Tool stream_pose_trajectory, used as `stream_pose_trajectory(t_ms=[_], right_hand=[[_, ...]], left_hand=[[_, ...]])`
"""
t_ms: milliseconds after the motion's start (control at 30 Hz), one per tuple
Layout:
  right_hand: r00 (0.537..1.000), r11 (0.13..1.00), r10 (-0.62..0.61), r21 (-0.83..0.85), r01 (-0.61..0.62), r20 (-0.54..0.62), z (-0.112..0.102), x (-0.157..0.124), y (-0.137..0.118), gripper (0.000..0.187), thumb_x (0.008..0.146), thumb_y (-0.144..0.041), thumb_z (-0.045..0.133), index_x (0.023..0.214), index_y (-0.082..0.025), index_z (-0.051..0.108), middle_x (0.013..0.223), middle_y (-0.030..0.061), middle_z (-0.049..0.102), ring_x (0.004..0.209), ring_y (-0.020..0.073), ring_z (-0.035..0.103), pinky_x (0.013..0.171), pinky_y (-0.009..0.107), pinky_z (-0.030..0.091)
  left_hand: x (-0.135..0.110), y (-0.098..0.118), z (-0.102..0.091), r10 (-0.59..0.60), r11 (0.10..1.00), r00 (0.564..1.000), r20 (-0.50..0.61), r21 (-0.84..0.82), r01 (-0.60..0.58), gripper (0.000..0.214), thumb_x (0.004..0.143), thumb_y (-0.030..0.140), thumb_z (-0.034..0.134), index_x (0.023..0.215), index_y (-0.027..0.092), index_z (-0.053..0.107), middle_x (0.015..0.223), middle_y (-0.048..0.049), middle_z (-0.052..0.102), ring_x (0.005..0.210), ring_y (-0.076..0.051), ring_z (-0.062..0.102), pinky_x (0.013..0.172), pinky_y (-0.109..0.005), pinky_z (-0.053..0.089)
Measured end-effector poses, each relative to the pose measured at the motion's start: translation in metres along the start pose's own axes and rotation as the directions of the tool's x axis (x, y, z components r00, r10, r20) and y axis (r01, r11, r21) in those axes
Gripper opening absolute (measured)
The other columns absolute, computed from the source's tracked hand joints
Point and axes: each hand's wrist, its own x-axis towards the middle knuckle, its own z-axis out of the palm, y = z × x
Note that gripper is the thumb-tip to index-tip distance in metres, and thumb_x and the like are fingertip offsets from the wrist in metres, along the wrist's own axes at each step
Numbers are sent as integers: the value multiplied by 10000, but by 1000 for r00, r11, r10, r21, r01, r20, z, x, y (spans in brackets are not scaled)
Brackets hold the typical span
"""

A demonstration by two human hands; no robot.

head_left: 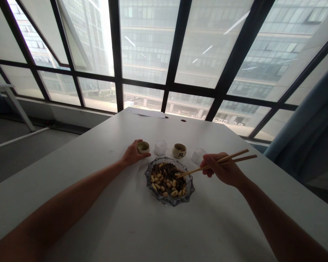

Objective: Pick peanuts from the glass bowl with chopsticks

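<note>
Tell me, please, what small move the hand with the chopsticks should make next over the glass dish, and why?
Probably close the chopsticks on one peanut and lift. Held in the right hand, their tips already rest among the peanuts in the glass dish, while the left hand holds a small cup beside it.

Pale nuts [164,182] on dark strips, tan chopsticks [229,159], white table [125,218].
</note>
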Motion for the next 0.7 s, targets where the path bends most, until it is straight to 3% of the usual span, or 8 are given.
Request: stream_pose_trajectory(t_ms=[167, 300, 500, 600, 700], right_hand=[[998, 998, 58, 28, -57, -33, 1, 0, 2, 562, 786, -690, 638, 626, -157, 717, 455, 59, 643, 345, 121, 560, 331, 200, 441], [975, 977, 110, 201, -71, -191, 1, 10, 18, 578, 742, -713, 666, 594, -154, 690, 440, 58, 629, 322, 117, 534, 322, 212, 436], [879, 791, 389, 589, -165, -277, 8, 25, 48, 514, 717, -629, 745, 549, -161, 616, 386, 26, 558, 302, 101, 473, 282, 198, 376], [839, 714, 480, 670, -204, -257, 10, 26, 52, 484, 773, -560, 735, 545, -155, 598, 396, 19, 551, 313, 82, 456, 296, 183, 377], [833, 694, 494, 691, -204, -250, 9, 26, 53, 475, 803, -540, 717, 552, -157, 589, 406, 16, 547, 317, 81, 453, 294, 181, 373]], left_hand=[[-1, -1, 1, 78, 997, 997, -24, 9, -78, 828, 577, 519, 842, 1245, 164, 505, 1144, -116, 672, 1057, -293, 654, 957, -436, 512], [-1, -3, 1, 207, 978, 974, -87, 42, -204, 759, 590, 437, 854, 1218, 185, 510, 1201, -114, 643, 1103, -295, 630, 985, -444, 496], [-2, -5, 3, 381, 925, 912, -151, 69, -374, 710, 640, 332, 841, 1235, 198, 478, 1285, -127, 592, 1208, -285, 565, 1050, -451, 456], [-2, -3, 3, 413, 911, 899, -148, 80, -405, 692, 661, 318, 830, 1243, 209, 472, 1303, -125, 581, 1226, -283, 553, 1064, -456, 448], [-2, -2, 2, 421, 907, 896, -141, 91, -412, 687, 671, 323, 826, 1249, 207, 473, 1305, -129, 578, 1232, -286, 549, 1067, -459, 448]])
